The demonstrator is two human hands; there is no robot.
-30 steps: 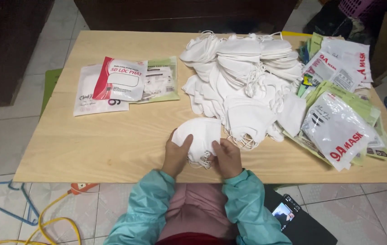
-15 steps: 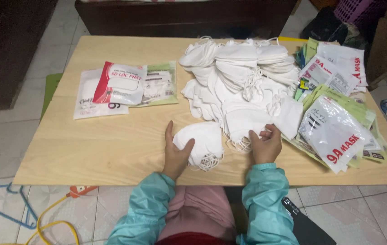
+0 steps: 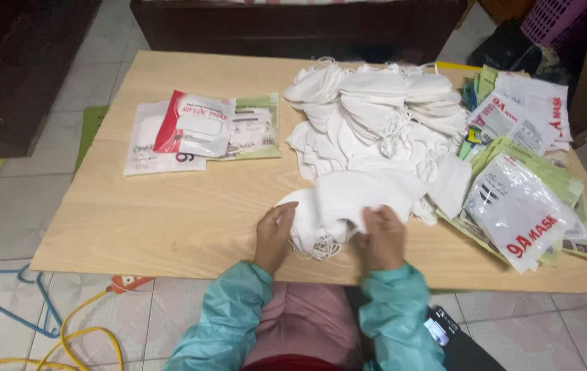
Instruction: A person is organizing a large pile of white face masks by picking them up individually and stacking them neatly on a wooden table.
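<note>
My left hand [image 3: 274, 235] rests on the left side of a small stack of folded white face masks [image 3: 307, 223] near the table's front edge. My right hand [image 3: 381, 235] grips another white mask [image 3: 362, 194] and holds it over that stack. Both arms wear teal sleeves. Behind the hands lies a big loose heap of white masks [image 3: 376, 117] with tangled ear loops.
Packaged masks in red and white wrappers [image 3: 194, 130] lie at the left of the wooden table [image 3: 170, 220]. A spread of white and green empty wrappers [image 3: 524, 185] covers the right side. A phone [image 3: 441, 330] lies by my right elbow; yellow cable [image 3: 80, 340] on the tiled floor.
My right hand reached right to the heap, took a white mask and brought it back over the small stack. My left hand stayed on the stack.
</note>
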